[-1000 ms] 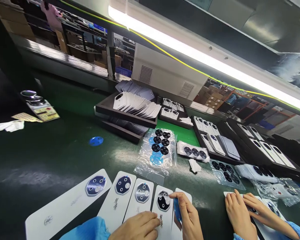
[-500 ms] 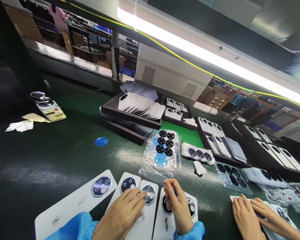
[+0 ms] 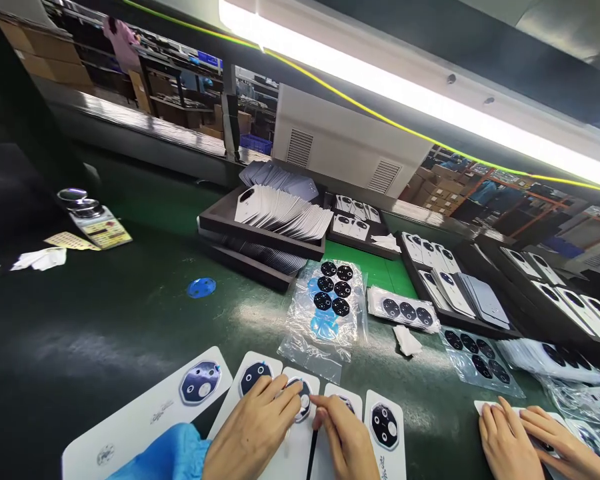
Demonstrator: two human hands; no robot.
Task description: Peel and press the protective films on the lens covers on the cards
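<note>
My left hand and right hand press flat, fingers open, on a thin white phone back on the desk; it looks light, stiff, slippery, best held by its edges

Factory assembly line: phone-back trays

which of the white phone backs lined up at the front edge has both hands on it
The third from the left: the left hand and right hand meet fingertips over its round camera ring. The far-left back and far-right back lie untouched.
</note>
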